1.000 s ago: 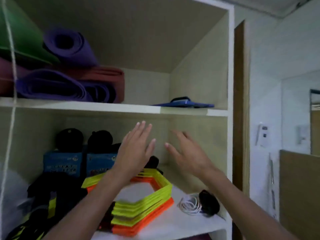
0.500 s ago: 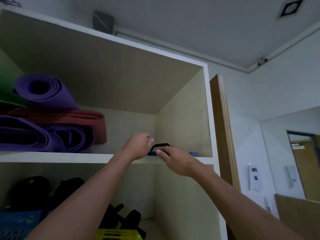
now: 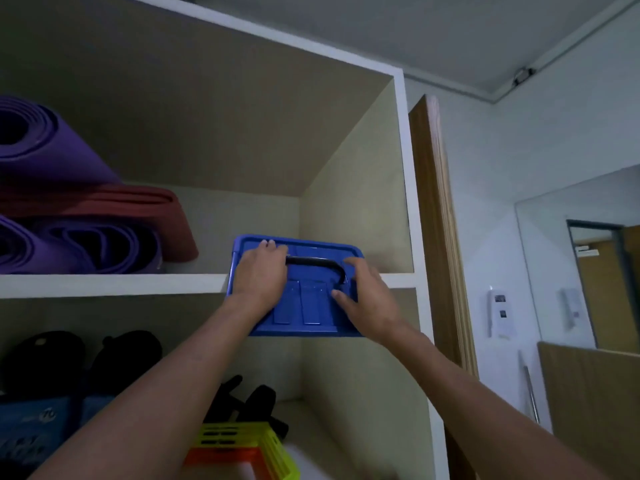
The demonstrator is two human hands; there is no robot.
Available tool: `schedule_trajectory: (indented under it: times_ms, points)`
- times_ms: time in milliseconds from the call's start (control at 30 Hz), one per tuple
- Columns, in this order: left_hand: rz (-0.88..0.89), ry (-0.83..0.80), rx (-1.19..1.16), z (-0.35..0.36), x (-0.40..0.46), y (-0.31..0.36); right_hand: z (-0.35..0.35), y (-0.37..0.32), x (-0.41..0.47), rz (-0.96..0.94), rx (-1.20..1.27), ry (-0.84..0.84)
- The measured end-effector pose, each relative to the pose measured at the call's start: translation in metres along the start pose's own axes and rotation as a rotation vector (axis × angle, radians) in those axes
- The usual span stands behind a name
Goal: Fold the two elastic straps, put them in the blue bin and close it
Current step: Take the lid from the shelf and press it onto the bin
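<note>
A flat blue bin lid (image 3: 304, 306) with a black handle (image 3: 317, 263) tilts out over the front edge of the upper shelf (image 3: 114, 284), its near side hanging in front of the shelf. My left hand (image 3: 261, 275) lies on the lid's left part, fingers over the handle's left end. My right hand (image 3: 367, 296) grips the lid's right side, thumb on top. The blue bin's body and the elastic straps are not in view.
Rolled purple mats (image 3: 52, 188) and a red mat (image 3: 138, 213) fill the upper shelf's left. Below sit black items (image 3: 128, 355), blue boxes (image 3: 34, 431) and yellow-orange hexagon rings (image 3: 242, 448). A wooden door frame (image 3: 440, 220) and a wall mirror (image 3: 588, 271) stand to the right.
Both hands rose from the lower shelf to the upper one, took hold of the blue lid and drew it forward over the shelf edge, tilting it down.
</note>
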State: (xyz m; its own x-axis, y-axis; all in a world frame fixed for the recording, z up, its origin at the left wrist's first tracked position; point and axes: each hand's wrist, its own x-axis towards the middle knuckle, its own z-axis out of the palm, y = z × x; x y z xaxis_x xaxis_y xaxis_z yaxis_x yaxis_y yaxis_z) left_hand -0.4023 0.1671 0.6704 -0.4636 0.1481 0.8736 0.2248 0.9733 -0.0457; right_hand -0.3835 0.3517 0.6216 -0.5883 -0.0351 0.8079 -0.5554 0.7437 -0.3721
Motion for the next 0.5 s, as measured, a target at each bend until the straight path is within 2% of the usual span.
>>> schedule_trajectory:
  times_ms: [67,200,367,500]
  points:
    - [0.019,0.098,-0.002,0.001,-0.015,0.001,0.01,-0.003,-0.005,-0.018,0.001,0.06]
    - [0.019,0.093,-0.037,0.006,-0.082,0.002,0.039,-0.009,-0.045,-0.038,0.097,0.054]
    - [-0.124,-0.018,-0.096,0.013,-0.212,-0.029,0.104,-0.018,-0.147,-0.063,0.114,-0.067]
    - [-0.265,-0.205,-0.137,0.023,-0.347,-0.058,0.166,-0.026,-0.256,-0.002,0.13,-0.263]
